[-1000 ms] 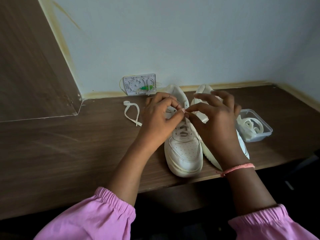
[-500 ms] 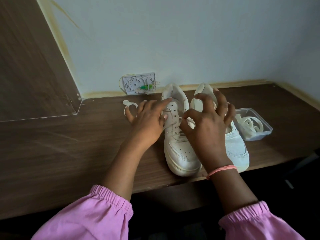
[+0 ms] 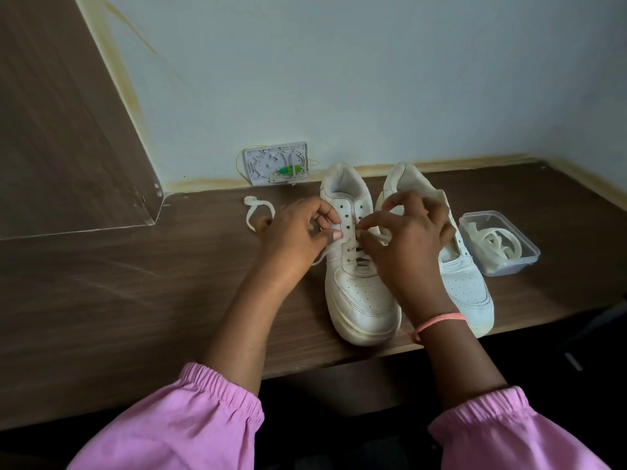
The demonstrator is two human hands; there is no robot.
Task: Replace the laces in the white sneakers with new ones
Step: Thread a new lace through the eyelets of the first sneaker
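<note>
Two white sneakers stand side by side on the brown table (image 3: 135, 293), toes towards me. The left sneaker (image 3: 363, 300) has a white lace (image 3: 324, 256) threaded through its lower eyelets. My left hand (image 3: 293, 237) grips the left edge of that sneaker's eyelet flap, thumb on the lace. My right hand (image 3: 405, 239) pinches the lace's other end over the right eyelet row. The right sneaker (image 3: 466, 286) has no lace and is partly hidden behind my right hand.
A loose white lace (image 3: 256, 210) lies on the table left of my left hand. A clear plastic box (image 3: 502, 242) with coiled laces sits to the right of the sneakers. A white wall plate (image 3: 276, 163) stands against the wall behind. The table's front edge runs just under the toes.
My hands, pinched together over the left sneaker a second ago, have parted. The left now holds the eyelet flap with the lace trailing out; the right has drawn lower over the right eyelets.
</note>
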